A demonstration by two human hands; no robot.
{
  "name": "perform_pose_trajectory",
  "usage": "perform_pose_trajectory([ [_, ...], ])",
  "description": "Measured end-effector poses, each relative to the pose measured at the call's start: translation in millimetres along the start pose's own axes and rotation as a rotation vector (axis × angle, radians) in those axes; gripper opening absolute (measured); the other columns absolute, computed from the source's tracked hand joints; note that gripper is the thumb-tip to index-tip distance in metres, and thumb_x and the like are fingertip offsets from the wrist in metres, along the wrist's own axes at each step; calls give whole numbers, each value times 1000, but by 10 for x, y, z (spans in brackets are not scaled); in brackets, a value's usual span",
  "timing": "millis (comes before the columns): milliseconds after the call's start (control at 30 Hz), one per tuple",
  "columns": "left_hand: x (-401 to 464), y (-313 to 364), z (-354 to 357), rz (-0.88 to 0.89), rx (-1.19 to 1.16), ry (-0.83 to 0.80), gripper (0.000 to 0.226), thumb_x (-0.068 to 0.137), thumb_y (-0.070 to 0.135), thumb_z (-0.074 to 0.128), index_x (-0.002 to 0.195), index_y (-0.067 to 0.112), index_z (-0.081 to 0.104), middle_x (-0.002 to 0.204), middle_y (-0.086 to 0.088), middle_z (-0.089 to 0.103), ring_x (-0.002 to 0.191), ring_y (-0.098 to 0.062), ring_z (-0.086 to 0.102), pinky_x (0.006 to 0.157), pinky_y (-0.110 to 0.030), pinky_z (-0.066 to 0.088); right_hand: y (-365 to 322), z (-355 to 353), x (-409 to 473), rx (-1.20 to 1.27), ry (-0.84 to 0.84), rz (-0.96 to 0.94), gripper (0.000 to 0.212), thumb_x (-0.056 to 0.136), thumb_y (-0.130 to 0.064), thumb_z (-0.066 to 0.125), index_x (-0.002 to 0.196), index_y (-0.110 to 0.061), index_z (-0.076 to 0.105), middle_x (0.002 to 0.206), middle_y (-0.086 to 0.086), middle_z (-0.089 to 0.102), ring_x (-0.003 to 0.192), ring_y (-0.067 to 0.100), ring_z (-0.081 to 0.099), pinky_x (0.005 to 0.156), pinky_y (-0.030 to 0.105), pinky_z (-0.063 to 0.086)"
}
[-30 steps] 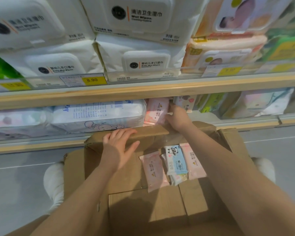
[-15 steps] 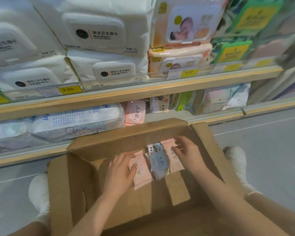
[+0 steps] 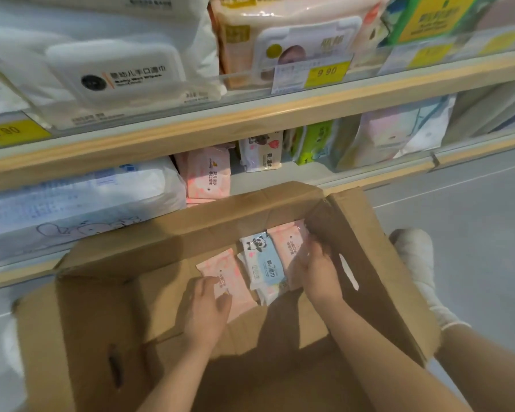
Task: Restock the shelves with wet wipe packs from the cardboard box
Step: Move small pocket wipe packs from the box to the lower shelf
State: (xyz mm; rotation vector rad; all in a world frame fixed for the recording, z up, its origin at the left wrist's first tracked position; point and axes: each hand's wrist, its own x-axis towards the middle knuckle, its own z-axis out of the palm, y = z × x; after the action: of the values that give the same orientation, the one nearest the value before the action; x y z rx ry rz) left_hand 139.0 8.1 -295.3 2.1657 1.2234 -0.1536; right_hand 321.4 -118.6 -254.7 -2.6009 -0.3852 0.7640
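the cardboard box (image 3: 101, 322) stands open on the floor, its far flap just in front of the lower shelf (image 3: 280, 179) edge. inside, the packs lie along the far wall of the box; the near half of the box bottom is bare brown card, w/ free room there. the right wall has a slot handle, the left wall one too.

left hand (image 3: 204, 310) is inside the box, fingers curled over the near edge of a pink pack (image 3: 223, 272) that lies flat, thumb at its right side; it grips this pack. right hand (image 3: 315, 266) is near the far right corner of the box, fingers bent round the right edge of another pink pack (image 3: 289, 245); how tight i cannot tell, the fingers are blurred.

between the two pink packs lies a blue-white pack (image 3: 263, 261) w/ a panda face, on top of one more pack of which only an edge shows.

on the lower shelf, behind the far flap, a pink pack on shelf (image 3: 210, 173) stands upright, next to it a white pack (image 3: 260, 154) w/ red print, then a green pack (image 3: 312, 142). between the shelf packs and the shelf front edge is a strip of free white board. a white shoe (image 3: 414, 254) is right of the box.
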Motion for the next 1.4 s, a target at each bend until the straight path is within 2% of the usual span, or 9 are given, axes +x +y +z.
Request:
perform_pose_trajectory([
  [200,131,12,145,-212,-227,48,62,73,20,77,124,10,43,121,-9,47,108,-27,51,84,-35,45,-81,52,38,-73,34,70,44,90,-18,59,129,-9,42,132,13,39,101,31,61,71,25,35],
  [433,279,85,123,-471,-514,-27,48,66,3,80,101,11,48,102,-11,65,89,-26,61,73,-30,46,-68,-34,60,-17,5,70,30,92,-18,55,119,-6,48,123,13,46,100,29,58,71,24,32],
  [533,209,112,-85,-357,-507,-125,27,76,1,72,96,11,57,100,-9,66,81,-20,57,65,-28,42,-55,-143,37,47,-11,17,18,91,-18,57,106,-9,54,108,13,55,83,24,50,62,26,31],
  [800,-111,83,-998,-95,-620,-44,43,75,-3,72,108,19,56,100,4,65,93,-14,63,79,-32,53,-353,-701,-311,165,3,-287,14,87,-20,65,83,-24,52,81,-8,45,71,9,47,54,14,31],
  [900,-157,146,-1357,-16,-662,47,38,76,-6,71,97,22,57,92,7,64,86,-12,61,70,-20,53,-573,-859,-391,243,-4,-381,8,87,-21,65,94,-20,60,90,-7,56,79,9,57,63,18,43],
  [1000,-119,201,-1684,6,-643,143,34,76,3,75,101,18,58,95,4,64,89,-15,59,76,-27,48,-873,-962,-392,325,18,-469,19,89,-22,63,107,-20,62,103,-5,64,92,9,62,77,28,54],
  [1167,-59,202,-1923,66,-605,254,34,81,5,70,110,13,55,100,2,57,93,-11,50,75,-25,39,-1508,-904,-211,231,80,-611,15,92,-21,58,102,-11,61,96,4,65,83,19,62,72,34,53],
  [1267,17,79,-1898,106,-568,185,33,81,6,70,108,16,55,97,7,60,94,-14,56,71,-17,43,-1770,-725,6,209,91,-593,11,92,-16,56,99,-8,58,98,7,64,87,23,62,73,33,49],
  [1400,154,-154,-1828,124,-451,102,31,79,15,73,103,25,56,107,-4,63,101,-20,61,85,-40,54,-1877,-453,291,47,59,-415,13,94,-16,52,99,-5,55,101,17,63,95,33,59,73,32,41],
])
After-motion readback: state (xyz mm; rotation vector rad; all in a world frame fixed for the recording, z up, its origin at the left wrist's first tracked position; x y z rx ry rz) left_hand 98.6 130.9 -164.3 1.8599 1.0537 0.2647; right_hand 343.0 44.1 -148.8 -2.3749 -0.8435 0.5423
